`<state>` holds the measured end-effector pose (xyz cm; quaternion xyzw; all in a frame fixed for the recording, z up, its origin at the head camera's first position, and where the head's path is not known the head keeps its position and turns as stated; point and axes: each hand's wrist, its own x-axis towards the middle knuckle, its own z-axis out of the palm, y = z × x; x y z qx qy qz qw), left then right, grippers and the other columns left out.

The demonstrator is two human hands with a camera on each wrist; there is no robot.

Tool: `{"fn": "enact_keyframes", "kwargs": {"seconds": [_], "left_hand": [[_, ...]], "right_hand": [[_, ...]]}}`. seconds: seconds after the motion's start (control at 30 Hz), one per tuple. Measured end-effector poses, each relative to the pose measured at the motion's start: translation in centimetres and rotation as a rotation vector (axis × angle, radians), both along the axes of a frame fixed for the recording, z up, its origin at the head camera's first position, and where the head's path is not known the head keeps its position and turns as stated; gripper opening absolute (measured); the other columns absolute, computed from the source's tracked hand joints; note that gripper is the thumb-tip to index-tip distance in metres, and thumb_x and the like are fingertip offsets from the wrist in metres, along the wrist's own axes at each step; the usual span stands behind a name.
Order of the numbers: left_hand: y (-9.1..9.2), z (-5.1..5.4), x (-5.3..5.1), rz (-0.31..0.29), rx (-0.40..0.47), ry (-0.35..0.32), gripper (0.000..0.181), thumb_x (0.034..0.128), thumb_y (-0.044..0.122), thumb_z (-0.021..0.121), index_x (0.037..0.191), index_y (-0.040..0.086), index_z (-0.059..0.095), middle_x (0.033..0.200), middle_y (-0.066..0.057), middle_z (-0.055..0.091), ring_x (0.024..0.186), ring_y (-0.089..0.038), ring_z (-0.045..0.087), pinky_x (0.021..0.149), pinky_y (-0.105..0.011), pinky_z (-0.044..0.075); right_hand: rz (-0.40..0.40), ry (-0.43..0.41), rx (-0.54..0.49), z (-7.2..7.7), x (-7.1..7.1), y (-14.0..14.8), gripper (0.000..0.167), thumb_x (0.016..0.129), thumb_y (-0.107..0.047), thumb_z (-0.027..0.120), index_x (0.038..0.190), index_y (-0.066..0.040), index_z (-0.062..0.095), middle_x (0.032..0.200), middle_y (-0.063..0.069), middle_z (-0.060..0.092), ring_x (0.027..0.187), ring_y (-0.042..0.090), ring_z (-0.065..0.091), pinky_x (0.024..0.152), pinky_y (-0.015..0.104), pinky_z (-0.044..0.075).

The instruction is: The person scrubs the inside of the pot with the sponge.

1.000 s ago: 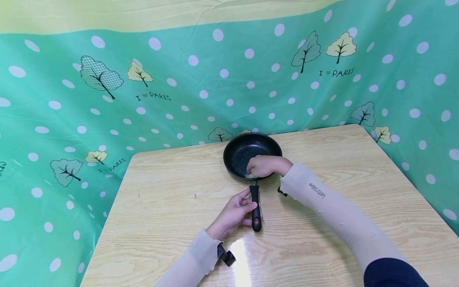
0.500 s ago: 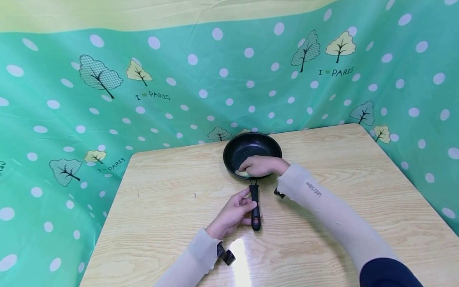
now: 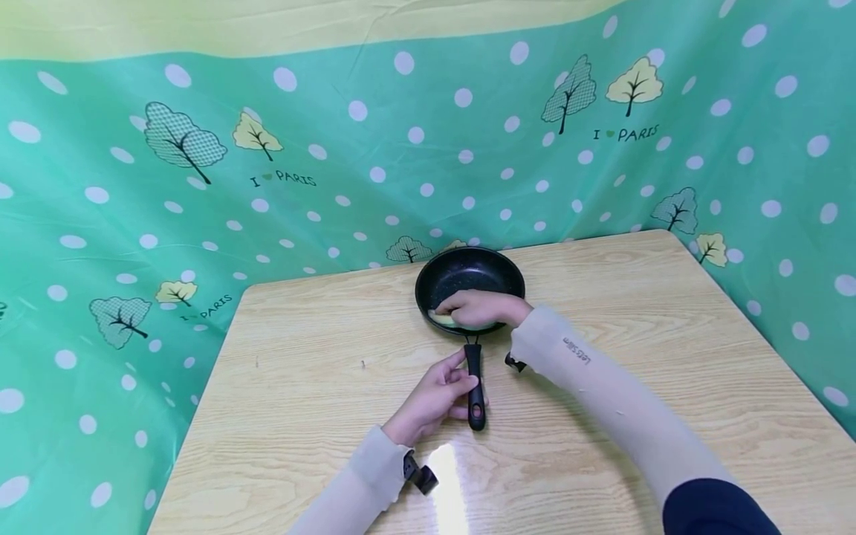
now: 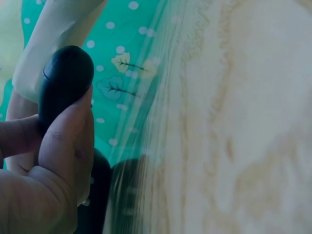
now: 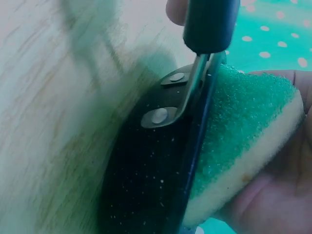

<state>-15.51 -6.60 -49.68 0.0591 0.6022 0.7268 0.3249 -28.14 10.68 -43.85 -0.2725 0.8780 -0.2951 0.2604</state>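
A black frying pan (image 3: 461, 275) with a speckled inside sits near the back edge of the table, its handle (image 3: 475, 401) toward me. My left hand (image 3: 438, 394) grips that handle, thumb on top and fingers around the far side; the left wrist view shows the handle's end (image 4: 66, 80) between them. Inside the pan, at the near wall, my right hand (image 3: 478, 308) holds a sponge (image 3: 443, 320). The right wrist view shows the sponge's green scouring side (image 5: 243, 117) against the pan's rim and its pale side in the palm. The right fingertips are mostly hidden.
The wood-grain table (image 3: 321, 386) carries the pan. A green curtain (image 3: 301, 148) with white dots and printed trees hangs right behind the table and along its sides. A black wrist strap mount (image 3: 420, 474) is on the left sleeve.
My right hand has slid the sponge leftward along the pan's near inner wall, so more of the sponge shows. The left hand keeps its grip on the handle, and the pan stays nearly still.
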Motion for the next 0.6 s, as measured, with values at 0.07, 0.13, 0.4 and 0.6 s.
{"fn": "enact_keyframes", "kwargs": {"seconds": [0.07,0.13,0.4,0.6], "left_hand": [[0.0,0.0,0.0,-0.001,0.001,-0.001,0.068,0.1085,0.001,0.052,0.168,0.001,0.018,0.117,-0.021,0.062,0.095,-0.032,0.074,0.073,-0.039,0.068],[-0.1,0.0,0.0,-0.004,0.001,0.0,0.068,0.1086,0.001,0.052,0.168,0.002,0.018,0.116,-0.02,0.062,0.095,-0.032,0.075,0.073,-0.039,0.068],[-0.2,0.1,0.0,-0.008,0.013,-0.011,0.069,0.1085,0.0,0.052,0.168,0.0,0.016,0.114,-0.017,0.061,0.093,-0.03,0.075,0.074,-0.04,0.068],[-0.2,0.1,0.0,-0.019,0.015,-0.003,0.069,0.1085,0.0,0.051,0.167,0.0,0.015,0.113,-0.016,0.062,0.091,-0.027,0.074,0.073,-0.038,0.068]], "right_hand": [[-0.006,0.004,-0.002,-0.2,0.0,-0.2,0.051,0.102,-0.007,0.043,0.15,-0.005,0.058,0.157,0.012,0.053,0.151,0.03,0.039,0.128,0.046,0.032],[-0.009,0.009,-0.01,-0.3,-0.1,-0.4,0.051,0.103,-0.008,0.043,0.151,-0.005,0.057,0.158,0.013,0.052,0.152,0.03,0.039,0.128,0.046,0.031],[-0.026,0.003,-0.065,-0.9,-0.3,-1.1,0.054,0.103,-0.006,0.044,0.157,-0.004,0.048,0.163,0.015,0.045,0.154,0.03,0.033,0.13,0.044,0.028],[-0.058,-0.011,-0.08,-1.2,-0.5,-1.2,0.055,0.104,-0.007,0.045,0.159,-0.005,0.046,0.164,0.014,0.043,0.155,0.03,0.032,0.13,0.045,0.027]]}}
